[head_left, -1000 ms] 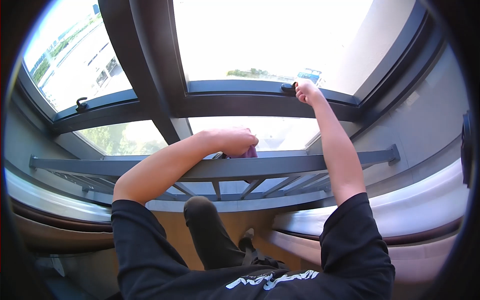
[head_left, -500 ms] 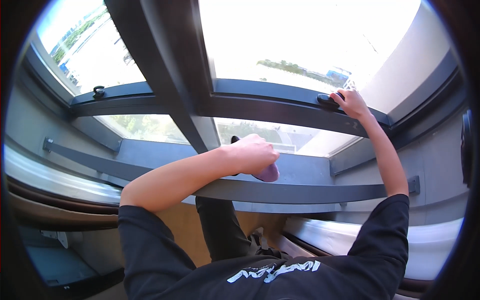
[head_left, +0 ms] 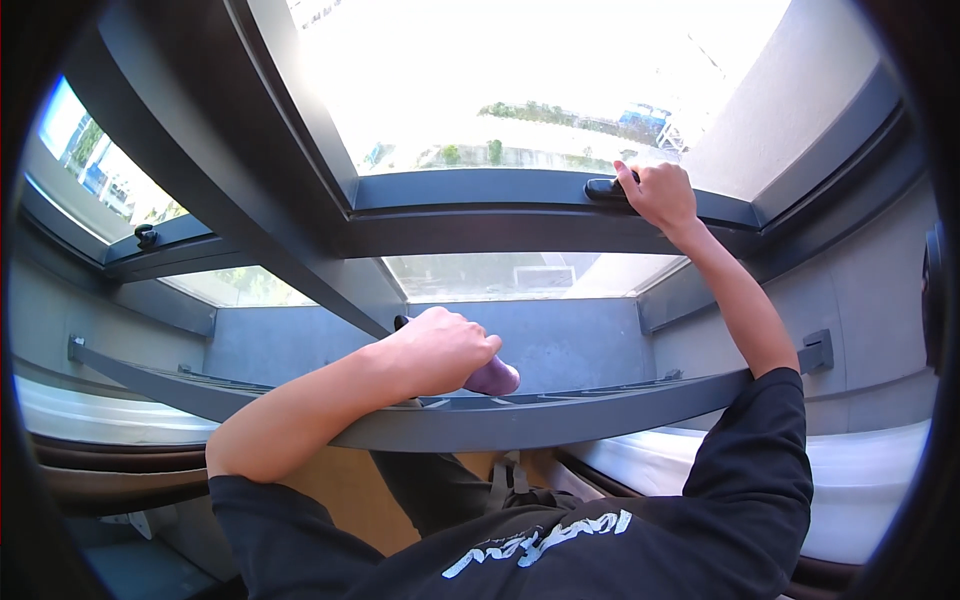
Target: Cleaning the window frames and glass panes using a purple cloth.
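Note:
My right hand [head_left: 660, 192] is closed on the black window handle [head_left: 606, 188], which is fixed to the lower bar of the dark grey window frame [head_left: 470, 190]. The thumb stands up beside the handle. At the middle, just above the guard rail [head_left: 500, 428], my left hand [head_left: 435, 350] grips a purple object [head_left: 494, 377] with a rounded end; a black tip shows on the far side of the fist. Most of that object is hidden by the fingers, and I cannot tell its kind.
The rail crosses in front of me, bolted to the wall at a right bracket [head_left: 818, 350]. Beyond it lies a grey sill [head_left: 570, 345]. A second window at far left has a small black handle [head_left: 146, 236]. White curtains [head_left: 870, 490] hang at both sides.
The view has shifted, and the windows and rail sit differently in it. My left hand with the purple object appears lower and further left. My right hand stays on the window handle.

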Motion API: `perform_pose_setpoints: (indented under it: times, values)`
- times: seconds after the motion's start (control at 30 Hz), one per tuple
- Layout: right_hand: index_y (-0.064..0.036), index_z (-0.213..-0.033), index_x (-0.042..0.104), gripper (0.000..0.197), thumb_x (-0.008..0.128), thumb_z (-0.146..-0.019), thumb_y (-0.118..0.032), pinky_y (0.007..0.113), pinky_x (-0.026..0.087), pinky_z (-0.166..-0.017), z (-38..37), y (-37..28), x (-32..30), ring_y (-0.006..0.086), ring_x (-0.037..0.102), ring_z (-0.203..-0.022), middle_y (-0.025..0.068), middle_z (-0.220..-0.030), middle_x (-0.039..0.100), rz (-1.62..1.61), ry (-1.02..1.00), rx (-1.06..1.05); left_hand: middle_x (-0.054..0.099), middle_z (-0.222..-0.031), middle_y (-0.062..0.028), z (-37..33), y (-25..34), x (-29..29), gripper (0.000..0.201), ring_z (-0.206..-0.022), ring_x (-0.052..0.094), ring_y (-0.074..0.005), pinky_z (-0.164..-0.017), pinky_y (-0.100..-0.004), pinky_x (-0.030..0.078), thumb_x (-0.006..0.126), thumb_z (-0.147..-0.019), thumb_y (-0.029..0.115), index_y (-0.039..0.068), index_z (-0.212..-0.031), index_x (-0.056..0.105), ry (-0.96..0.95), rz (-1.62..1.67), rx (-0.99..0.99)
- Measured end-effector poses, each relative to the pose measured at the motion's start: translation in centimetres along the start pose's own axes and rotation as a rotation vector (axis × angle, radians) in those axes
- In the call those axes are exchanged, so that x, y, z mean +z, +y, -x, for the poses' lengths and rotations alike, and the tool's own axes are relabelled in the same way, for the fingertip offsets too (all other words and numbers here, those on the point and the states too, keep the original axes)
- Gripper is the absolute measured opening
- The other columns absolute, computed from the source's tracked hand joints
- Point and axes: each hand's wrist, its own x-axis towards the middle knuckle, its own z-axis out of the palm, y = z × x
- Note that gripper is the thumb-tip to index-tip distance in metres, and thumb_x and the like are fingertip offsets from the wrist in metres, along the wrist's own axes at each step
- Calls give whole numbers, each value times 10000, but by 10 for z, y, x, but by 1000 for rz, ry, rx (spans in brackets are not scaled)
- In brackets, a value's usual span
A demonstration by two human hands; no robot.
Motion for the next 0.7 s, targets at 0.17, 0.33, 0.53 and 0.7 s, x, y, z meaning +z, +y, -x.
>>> perform_pose_setpoints:
  times: [0.17,0.33,0.53,0.7]
  values:
    - [-33,-716,714,489,484,-955,-392,418,496,-540,1,6,4,345,611,-518,196,-556,593,-3,22,-41,685,-889,-122,-3,1,3,122,-883,676,-266,-682,-352,541,600,-834,-9,9,-954,612,4,-1,33]
    - [-34,-725,708,454,482,-963,-348,412,488,-519,0,5,6,342,605,-506,190,-546,583,-7,49,-68,691,-921,-130,-4,1,-1,130,-887,677,-257,-697,-344,547,593,-864,12,0,-991,618,-68,-12,0]
    - [-33,-678,677,458,483,-964,-332,417,474,-504,-2,9,8,349,593,-499,195,-552,580,-44,33,-106,690,-935,-137,-7,0,6,143,-899,676,-256,-704,-340,549,594,-868,3,0,-1008,621,-42,26,4]
    - [-40,-688,695,479,469,-958,-365,435,489,-548,-2,6,5,354,609,-534,193,-550,584,-67,25,-80,690,-927,-129,-3,3,2,146,-899,676,-258,-709,-336,545,603,-856,1,7,-1001,622,-70,19,-4]
